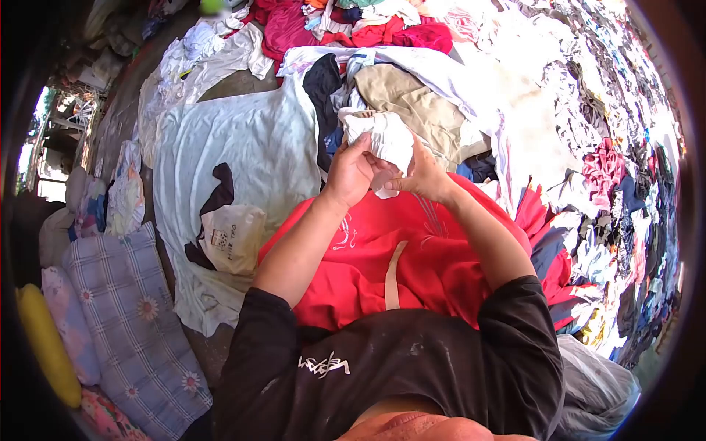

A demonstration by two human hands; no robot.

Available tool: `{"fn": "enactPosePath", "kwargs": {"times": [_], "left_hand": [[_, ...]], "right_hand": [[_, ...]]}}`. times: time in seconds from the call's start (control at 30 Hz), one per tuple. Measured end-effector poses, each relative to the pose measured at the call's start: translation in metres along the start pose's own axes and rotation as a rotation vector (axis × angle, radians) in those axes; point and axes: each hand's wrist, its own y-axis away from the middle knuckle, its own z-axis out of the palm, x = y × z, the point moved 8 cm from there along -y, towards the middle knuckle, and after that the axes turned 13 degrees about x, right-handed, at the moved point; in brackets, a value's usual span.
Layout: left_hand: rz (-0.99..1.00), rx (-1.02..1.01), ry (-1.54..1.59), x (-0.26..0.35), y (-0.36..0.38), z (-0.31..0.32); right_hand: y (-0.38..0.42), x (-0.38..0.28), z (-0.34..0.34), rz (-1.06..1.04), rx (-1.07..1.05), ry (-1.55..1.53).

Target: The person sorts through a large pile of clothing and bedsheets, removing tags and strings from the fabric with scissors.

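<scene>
Head view: gripping crumpled white cloth (390, 140) between left hand (350, 170) and right hand (425, 175).
Held near red fabric (360, 275) and a beige garment (412, 95).

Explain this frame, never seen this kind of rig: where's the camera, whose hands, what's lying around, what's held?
There's no machine here: just a person working bare-handed. The single picture comes from a camera worn on their head, looking forward and down, so their black shirt fills the bottom. The heavily curved view and dark edges suggest a very wide lens.

The left hand and right hand together hold a bunched white cloth. A red cloth lies in front of the torso. Beyond it are a pale cloth spread out and a beige garment. Mixed fabrics cover the right side; at lower left is a blue checked cloth.
</scene>
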Motion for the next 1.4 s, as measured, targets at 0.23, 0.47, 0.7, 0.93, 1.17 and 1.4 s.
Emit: {"fn": "enactPosePath", "kwargs": {"times": [0.23, 0.47, 0.7, 0.93, 1.17, 1.4], "left_hand": [[-0.058, -0.027, -0.435, -0.027, 0.017, 0.011], [0.562, -0.507, -2.024, -0.098, 0.065, -0.007], [0.338, -1.036, -2.001, -0.123, 0.13, 0.017], [0.348, -0.897, -2.061, -0.133, 0.116, -0.011], [0.415, -0.852, -2.025, -0.123, 0.113, -0.004], [0.44, -0.877, -2.026, -0.123, 0.123, 0.001]], "right_hand": [[-0.012, 0.098, -0.014, 0.14, 0.267, 0.125], [0.056, 0.197, 0.01, 0.276, -0.694, 0.95], [-0.069, 0.243, 0.091, 0.237, -0.669, 1.006], [-0.215, -0.176, 0.056, -0.197, 0.179, -0.79], [-0.209, 0.228, 0.007, 0.227, 0.209, 0.315], [-0.05, 0.413, -0.009, 0.356, -0.001, 0.941]]}}
